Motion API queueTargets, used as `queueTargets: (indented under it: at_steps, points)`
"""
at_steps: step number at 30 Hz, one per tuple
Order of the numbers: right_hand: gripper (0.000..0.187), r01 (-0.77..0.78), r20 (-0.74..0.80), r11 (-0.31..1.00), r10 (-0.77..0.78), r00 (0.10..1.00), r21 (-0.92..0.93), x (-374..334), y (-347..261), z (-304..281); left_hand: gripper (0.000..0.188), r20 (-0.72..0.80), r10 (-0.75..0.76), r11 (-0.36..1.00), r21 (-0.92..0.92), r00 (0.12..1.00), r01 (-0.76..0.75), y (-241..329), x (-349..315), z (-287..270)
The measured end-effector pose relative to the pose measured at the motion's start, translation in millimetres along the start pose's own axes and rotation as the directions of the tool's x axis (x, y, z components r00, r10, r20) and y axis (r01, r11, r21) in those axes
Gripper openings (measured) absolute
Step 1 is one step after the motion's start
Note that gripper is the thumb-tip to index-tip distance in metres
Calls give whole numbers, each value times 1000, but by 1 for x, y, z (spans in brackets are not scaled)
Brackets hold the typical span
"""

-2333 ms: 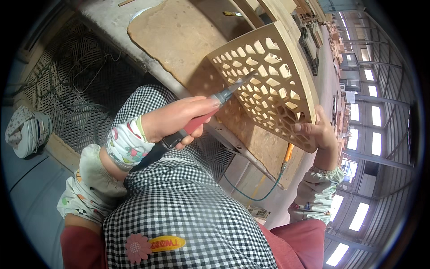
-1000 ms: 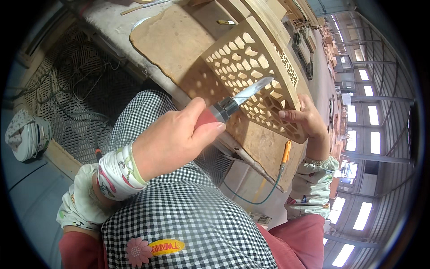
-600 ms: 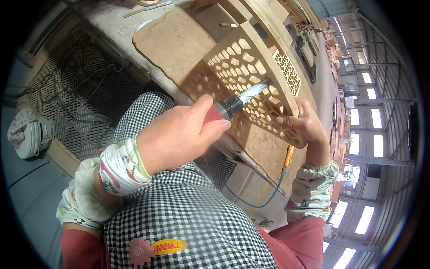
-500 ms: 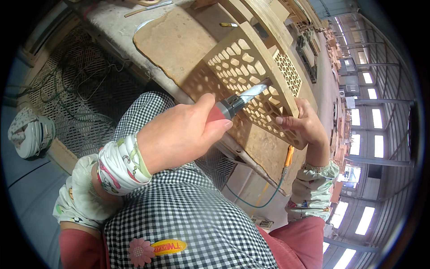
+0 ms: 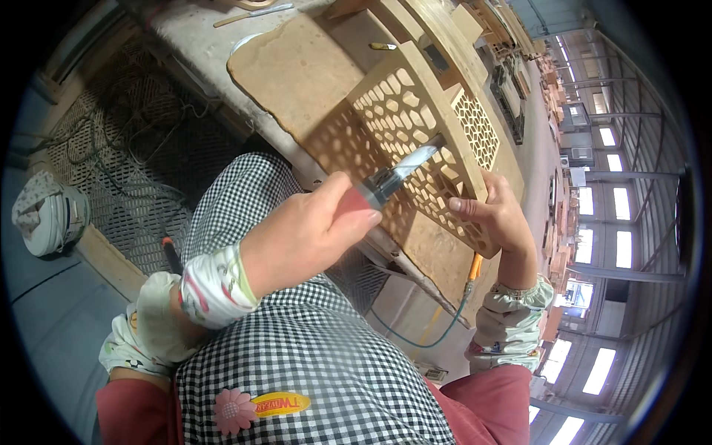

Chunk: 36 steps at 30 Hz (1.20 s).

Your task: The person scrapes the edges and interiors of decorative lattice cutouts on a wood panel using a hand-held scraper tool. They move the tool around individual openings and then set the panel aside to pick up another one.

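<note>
The left hand (image 5: 308,233) is clenched around a red-handled knife (image 5: 386,182), its blade lying on the lattice panel (image 5: 415,141). The right hand (image 5: 497,211) grips the panel's near edge. The panel leans on a board (image 5: 297,67) atop the bench (image 5: 193,30); an orange-tipped hose (image 5: 463,297) hangs below.

The tilted lattice panel (image 5: 415,141) is the landmark: left of it the flat board (image 5: 297,81) lies bare, giving open room to pass, with only a small yellow piece (image 5: 383,47) beyond the panel's top edge. In front of the panel the left hand (image 5: 308,233) with its knife (image 5: 400,172) blocks the lower face, and the right hand (image 5: 497,215) grips the panel's lower right corner, closing that side. Below the panel, the person's checked lap (image 5: 245,200) and an orange-tipped hose (image 5: 463,297) fill the way, while stacked wooden pieces (image 5: 475,22) crowd the space behind it.
</note>
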State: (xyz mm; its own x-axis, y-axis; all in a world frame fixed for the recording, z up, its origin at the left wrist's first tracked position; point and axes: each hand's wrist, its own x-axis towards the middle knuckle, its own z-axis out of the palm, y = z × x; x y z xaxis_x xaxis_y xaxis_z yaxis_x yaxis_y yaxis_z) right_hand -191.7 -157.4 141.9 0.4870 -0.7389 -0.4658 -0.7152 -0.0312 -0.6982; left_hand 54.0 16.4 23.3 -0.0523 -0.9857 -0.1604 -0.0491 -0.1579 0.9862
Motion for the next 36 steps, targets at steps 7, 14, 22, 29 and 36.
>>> queueTargets:
  at_steps: [7,14,22,29,36]
  points:
    - [48,-20,1,999,20,1000,47,-1,-6,5,25,276,-139,920,-319,951,228,-6,-10,-22]
    - [44,-20,-13,994,22,1000,109,-2,-5,11,32,456,-4,711,-625,890,323,-29,-2,-22]
    - [47,67,-49,987,-74,996,-144,-7,0,23,33,429,14,651,-689,903,317,-29,-3,-12]
    - [46,39,-52,987,-47,998,-159,-12,5,22,32,400,22,671,-685,916,283,-31,1,-6]
    - [49,-3,-39,994,-2,999,-112,-18,4,21,34,568,86,484,-742,818,464,-49,9,-5]
